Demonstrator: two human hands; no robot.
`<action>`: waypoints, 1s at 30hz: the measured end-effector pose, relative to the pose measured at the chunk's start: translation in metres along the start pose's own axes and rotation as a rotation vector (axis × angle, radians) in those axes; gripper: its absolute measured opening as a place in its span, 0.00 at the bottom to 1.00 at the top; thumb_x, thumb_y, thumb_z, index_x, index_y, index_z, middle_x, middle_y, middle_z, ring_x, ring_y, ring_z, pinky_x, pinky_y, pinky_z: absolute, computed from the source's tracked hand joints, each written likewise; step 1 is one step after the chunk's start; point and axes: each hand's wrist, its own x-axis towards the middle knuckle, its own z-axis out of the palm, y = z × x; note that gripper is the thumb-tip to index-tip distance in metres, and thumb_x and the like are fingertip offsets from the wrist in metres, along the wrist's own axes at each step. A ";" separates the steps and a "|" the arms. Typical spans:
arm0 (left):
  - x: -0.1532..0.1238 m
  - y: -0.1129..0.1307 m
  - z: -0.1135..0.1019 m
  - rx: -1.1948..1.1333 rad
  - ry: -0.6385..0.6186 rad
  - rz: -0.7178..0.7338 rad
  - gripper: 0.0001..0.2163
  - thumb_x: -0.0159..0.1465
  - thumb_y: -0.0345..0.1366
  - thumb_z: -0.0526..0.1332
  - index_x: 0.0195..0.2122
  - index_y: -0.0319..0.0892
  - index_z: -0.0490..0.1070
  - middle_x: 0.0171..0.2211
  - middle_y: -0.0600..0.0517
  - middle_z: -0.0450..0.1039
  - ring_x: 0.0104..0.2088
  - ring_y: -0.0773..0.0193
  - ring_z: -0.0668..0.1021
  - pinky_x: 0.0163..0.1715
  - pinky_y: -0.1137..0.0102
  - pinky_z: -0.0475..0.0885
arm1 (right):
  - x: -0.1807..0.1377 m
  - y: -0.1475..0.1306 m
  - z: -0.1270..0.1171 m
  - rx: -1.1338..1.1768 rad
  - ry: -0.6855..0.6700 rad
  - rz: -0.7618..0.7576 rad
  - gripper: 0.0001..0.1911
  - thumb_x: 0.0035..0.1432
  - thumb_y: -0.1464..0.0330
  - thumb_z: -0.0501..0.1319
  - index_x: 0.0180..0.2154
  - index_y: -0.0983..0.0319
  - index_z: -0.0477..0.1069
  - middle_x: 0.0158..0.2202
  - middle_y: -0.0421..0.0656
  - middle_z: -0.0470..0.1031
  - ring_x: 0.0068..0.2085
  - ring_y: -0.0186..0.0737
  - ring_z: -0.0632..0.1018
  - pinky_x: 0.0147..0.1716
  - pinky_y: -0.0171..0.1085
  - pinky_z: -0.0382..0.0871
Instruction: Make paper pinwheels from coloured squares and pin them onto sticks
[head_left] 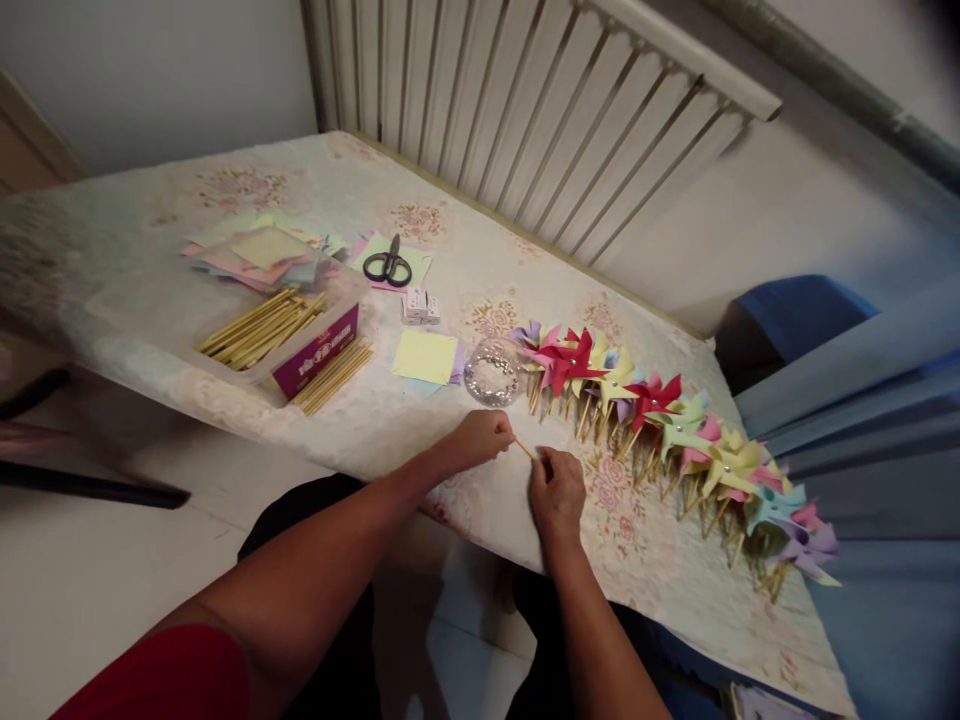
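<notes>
Between my two hands runs a thin wooden stick, held near the front edge of the table. My left hand pinches its upper left end; whether a small pin is there too I cannot make out. My right hand is closed round the other end, fingers curled. Just beyond them sits a clear round dish with small shiny pieces in it. Left of the dish lies a small stack of square paper, yellow on top. A long row of finished paper pinwheels on sticks stretches away to the right.
A clear plastic box with a purple label holds many sticks, and more sticks lie beside it. Behind are loose coloured papers, black-handled scissors and small white boxes. A radiator lines the wall; a blue curtain hangs right.
</notes>
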 end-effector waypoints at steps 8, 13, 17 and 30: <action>-0.005 0.006 -0.019 0.381 0.390 0.120 0.03 0.60 0.30 0.58 0.31 0.43 0.71 0.32 0.50 0.75 0.35 0.60 0.75 0.39 0.65 0.70 | 0.001 0.002 0.004 -0.022 0.016 -0.021 0.10 0.63 0.71 0.55 0.39 0.64 0.75 0.34 0.48 0.73 0.39 0.47 0.72 0.42 0.44 0.67; -0.013 -0.003 -0.043 0.690 0.638 0.152 0.12 0.59 0.31 0.60 0.45 0.40 0.71 0.49 0.41 0.73 0.54 0.47 0.71 0.56 0.55 0.66 | 0.002 0.003 0.006 -0.005 0.030 -0.010 0.10 0.63 0.72 0.54 0.38 0.63 0.75 0.34 0.47 0.73 0.39 0.46 0.72 0.42 0.43 0.67; -0.011 -0.017 -0.059 0.829 0.616 0.054 0.24 0.58 0.30 0.60 0.58 0.35 0.65 0.65 0.36 0.60 0.68 0.42 0.58 0.66 0.52 0.53 | 0.002 0.001 0.006 -0.012 0.030 -0.012 0.10 0.63 0.72 0.54 0.37 0.63 0.75 0.33 0.47 0.73 0.39 0.46 0.72 0.41 0.43 0.66; 0.010 -0.016 -0.067 0.995 0.492 -0.067 0.15 0.63 0.36 0.59 0.49 0.38 0.70 0.53 0.38 0.71 0.60 0.45 0.67 0.59 0.56 0.60 | 0.004 0.000 0.005 -0.011 0.028 -0.021 0.10 0.63 0.72 0.54 0.36 0.62 0.75 0.33 0.46 0.73 0.38 0.46 0.72 0.42 0.43 0.66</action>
